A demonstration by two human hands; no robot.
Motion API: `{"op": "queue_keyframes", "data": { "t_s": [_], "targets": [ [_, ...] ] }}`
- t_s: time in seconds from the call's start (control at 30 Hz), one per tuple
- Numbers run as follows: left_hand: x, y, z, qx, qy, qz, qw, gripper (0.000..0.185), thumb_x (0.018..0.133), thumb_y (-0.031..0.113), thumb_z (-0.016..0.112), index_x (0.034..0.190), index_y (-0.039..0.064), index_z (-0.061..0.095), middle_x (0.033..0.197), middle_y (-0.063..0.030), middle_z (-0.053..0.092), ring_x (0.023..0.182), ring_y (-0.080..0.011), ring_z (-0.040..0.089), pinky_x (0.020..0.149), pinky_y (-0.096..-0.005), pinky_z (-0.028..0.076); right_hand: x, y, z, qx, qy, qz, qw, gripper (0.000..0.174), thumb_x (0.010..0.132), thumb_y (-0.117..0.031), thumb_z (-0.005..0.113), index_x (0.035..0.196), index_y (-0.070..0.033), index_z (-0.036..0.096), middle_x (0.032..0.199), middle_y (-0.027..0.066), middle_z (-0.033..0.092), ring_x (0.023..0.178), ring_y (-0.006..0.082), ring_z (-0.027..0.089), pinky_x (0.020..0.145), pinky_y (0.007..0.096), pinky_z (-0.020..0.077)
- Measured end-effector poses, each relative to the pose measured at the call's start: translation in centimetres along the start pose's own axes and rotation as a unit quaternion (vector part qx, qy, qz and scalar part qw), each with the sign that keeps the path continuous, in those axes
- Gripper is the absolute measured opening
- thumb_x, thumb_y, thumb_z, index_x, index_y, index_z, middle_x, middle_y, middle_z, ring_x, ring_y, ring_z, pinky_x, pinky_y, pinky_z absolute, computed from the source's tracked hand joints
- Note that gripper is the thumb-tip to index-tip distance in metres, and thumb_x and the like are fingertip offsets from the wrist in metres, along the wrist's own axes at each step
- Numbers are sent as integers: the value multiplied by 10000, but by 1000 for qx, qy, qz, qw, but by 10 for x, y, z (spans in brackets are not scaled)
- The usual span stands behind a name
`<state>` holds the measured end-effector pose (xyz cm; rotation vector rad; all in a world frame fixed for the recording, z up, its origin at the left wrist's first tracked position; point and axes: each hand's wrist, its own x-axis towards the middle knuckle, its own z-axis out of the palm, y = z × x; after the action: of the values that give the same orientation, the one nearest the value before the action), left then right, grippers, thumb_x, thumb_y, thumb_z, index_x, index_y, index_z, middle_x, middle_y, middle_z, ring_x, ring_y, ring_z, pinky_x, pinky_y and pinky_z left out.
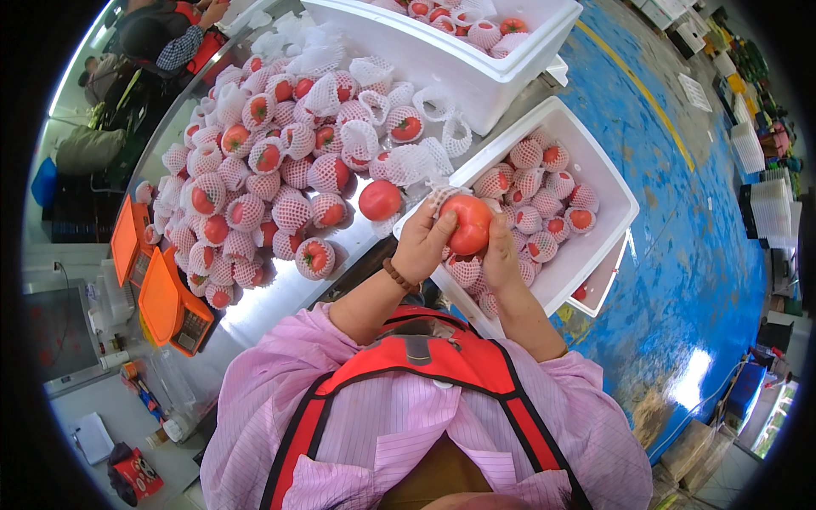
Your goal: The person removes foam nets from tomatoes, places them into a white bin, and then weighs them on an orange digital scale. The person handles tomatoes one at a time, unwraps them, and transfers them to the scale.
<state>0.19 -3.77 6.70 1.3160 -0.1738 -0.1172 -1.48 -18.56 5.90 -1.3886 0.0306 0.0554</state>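
Observation:
Between my left hand [421, 239] and my right hand [502, 252] is a bare red tomato [467, 224], gripped from both sides. A white foam net sleeve [446, 193] touches its upper left, by the left fingers. Both hands are above a white foam box [615, 220] holding many tomatoes in foam nets [542, 247]. To the left, a large heap of netted tomatoes [261, 185] lies on a metal table [299, 287]. One unwrapped tomato [380, 200] rests at the heap's right side, and loose empty foam nets [414, 159] lie near it.
A larger white foam box [440, 70] with tomatoes stands at the top. Orange scales [172, 306] stand at the table's left end. Another person [166, 38] is at the upper left. Blue floor [676, 274] lies to the right, with stacked white trays [771, 210] beyond.

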Motion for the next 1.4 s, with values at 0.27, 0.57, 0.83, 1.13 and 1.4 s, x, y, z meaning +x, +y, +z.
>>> {"op": "queue_keyframes", "data": {
  "t_s": [0.27, 0.57, 0.83, 1.13, 1.4],
  "targets": [
    [-3, 6, -8, -27, -20, -53, 998, 416, 967, 191, 608, 1322, 1, 500, 1210, -59, 592, 1082, -118, 559, 945, -285, 462, -1, 4, -7, 178, -42, 174, 968, 725, 974, -668, 262, 1201, -56, 577, 1009, 91, 659, 797, 174, 641, 586, 314, 533],
    [0, 41, -5, 29, -90, -105, 990, 691, 747, 174, 835, 1310, 28, 462, 1172, -97, 581, 1078, -172, 577, 920, -321, 493, -1, 2, -1, 126, -33, 128, 983, 690, 1003, -601, 267, 1213, -23, 580, 1060, 122, 656, 866, 180, 658, 730, 300, 550],
    [-5, 60, 5, 258, -89, -30, 962, 823, 647, 239, 886, 1304, -2, 453, 1177, -153, 573, 1099, -245, 575, 974, -348, 457, 4, -2, -2, 277, -6, 218, 936, 661, 1010, -560, 307, 1180, 7, 601, 1117, 136, 665, 1000, 244, 662, 896, 368, 531],
    [-3, 36, 3, -30, -85, -127, 988, 580, 825, 115, 722, 1320, 22, 432, 1190, -90, 543, 1080, -161, 550, 944, -316, 471, 3, -1, -8, 215, -40, 187, 958, 635, 1011, -575, 279, 1184, -58, 604, 1010, 84, 669, 843, 162, 643, 701, 282, 525],
    [1, 38, 3, -4, -104, -113, 988, 584, 842, 134, 732, 1328, 21, 430, 1200, -86, 543, 1087, -151, 543, 957, -305, 465, 5, 0, -7, 186, -36, 163, 968, 642, 1016, -568, 255, 1221, -57, 586, 1063, 86, 660, 868, 164, 645, 713, 271, 528]
  ]
}}
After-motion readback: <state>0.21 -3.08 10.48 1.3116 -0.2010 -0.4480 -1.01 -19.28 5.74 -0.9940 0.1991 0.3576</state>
